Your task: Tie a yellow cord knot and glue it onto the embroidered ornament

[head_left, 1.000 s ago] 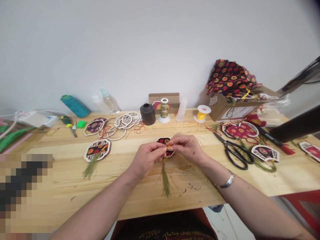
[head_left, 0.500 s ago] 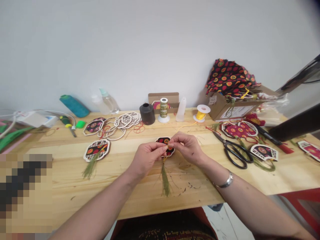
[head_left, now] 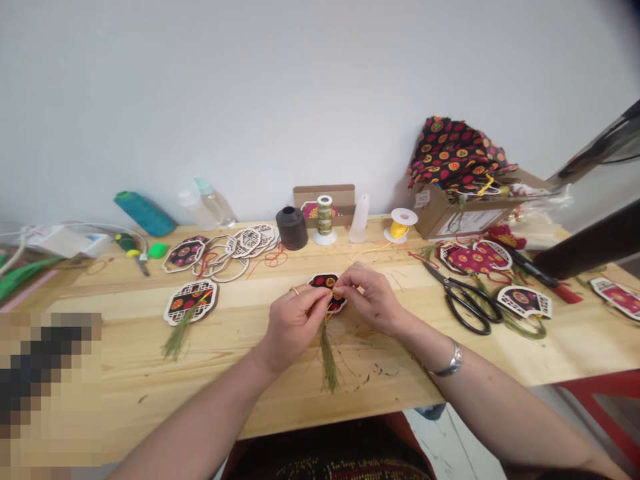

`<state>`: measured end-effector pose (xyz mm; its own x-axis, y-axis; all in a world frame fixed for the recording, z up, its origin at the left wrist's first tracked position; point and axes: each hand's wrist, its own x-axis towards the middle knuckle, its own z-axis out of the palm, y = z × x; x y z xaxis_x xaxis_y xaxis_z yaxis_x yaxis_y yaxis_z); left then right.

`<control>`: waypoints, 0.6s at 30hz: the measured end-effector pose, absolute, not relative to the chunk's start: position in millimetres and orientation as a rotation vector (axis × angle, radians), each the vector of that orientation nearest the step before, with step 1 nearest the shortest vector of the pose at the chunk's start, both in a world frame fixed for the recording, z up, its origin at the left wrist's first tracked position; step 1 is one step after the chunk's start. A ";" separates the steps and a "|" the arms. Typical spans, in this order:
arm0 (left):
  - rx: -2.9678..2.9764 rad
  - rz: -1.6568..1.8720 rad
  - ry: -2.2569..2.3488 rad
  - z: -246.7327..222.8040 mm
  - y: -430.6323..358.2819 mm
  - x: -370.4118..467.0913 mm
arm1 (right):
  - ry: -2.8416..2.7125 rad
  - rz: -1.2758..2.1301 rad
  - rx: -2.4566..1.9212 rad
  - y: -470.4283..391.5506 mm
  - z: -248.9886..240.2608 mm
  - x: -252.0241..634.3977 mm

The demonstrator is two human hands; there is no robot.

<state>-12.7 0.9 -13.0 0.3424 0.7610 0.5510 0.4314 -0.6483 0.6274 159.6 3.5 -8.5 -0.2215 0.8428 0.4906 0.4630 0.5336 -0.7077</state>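
Note:
My left hand [head_left: 296, 320] and my right hand [head_left: 371, 297] meet fingertip to fingertip over a black patterned ornament [head_left: 324, 283] at the middle of the table. Both pinch a thin yellow cord between thumb and finger; its exact shape there is too small to tell. From the ornament's lower edge an olive tassel [head_left: 329, 360] hangs toward me and lies on the wood. The hands partly cover the ornament's face. A yellow cord runs from near my right hand back to a white spool [head_left: 399, 230].
Black scissors [head_left: 467, 300] and more ornaments [head_left: 475, 257] lie to the right. At the left are a tasselled ornament [head_left: 191, 301] and wooden frames [head_left: 253, 241]. Along the wall stand a black thread cone [head_left: 293, 228], a bottle [head_left: 360, 220] and a cardboard box [head_left: 440, 217].
My left hand has rolled slightly, its fingers more bent and a ring now showing. The fingertips stay together over the ornament. The whole view has shifted a little.

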 end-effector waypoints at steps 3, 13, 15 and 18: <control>2.382 1.271 0.998 -12.4 1.5 -12.8 | -1.908 0.505 -1.090 2.5 -7.4 159.2; 1.988 1.110 1.063 -8.3 2.3 -11.4 | -2.070 0.456 -1.055 2.4 -5.8 159.5; 1.863 1.082 1.088 -5.8 3.2 -10.8 | -2.095 0.456 -1.061 2.1 -4.7 159.7; 1.600 1.007 1.130 -4.2 5.1 -10.5 | -2.123 0.470 -1.085 1.5 -2.9 159.8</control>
